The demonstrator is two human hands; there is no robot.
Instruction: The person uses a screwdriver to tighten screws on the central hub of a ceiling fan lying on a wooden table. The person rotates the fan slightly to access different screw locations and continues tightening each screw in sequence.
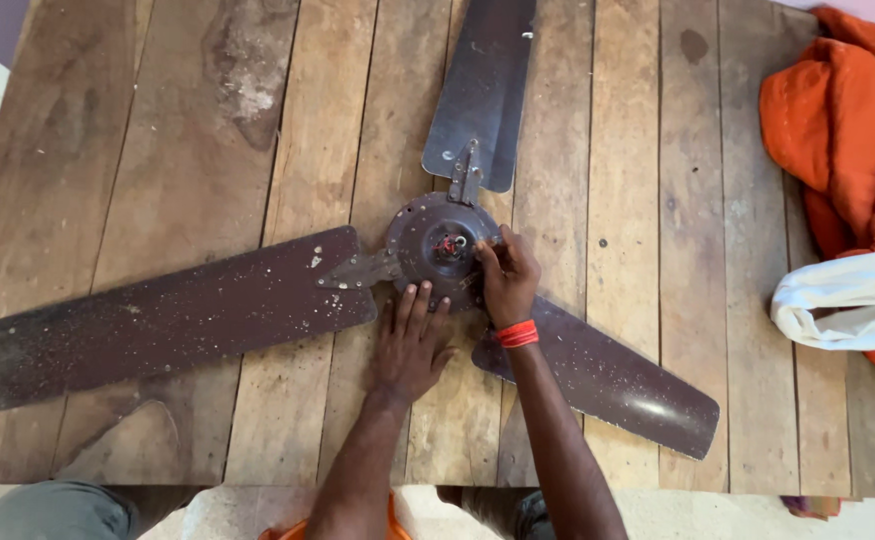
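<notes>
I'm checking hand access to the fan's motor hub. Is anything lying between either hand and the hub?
Nothing visible does. The left hand lies flat on the table, fingertips at the hub edge; the right hand already touches the hub's right side.

No packages, labels, signs, screens.

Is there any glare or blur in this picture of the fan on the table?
Head view: sharp throughout; soft, even light; a pale sheen on the lower-right fan blade near its tip; the left hand casts only a faint shadow on the wooden table.
</notes>
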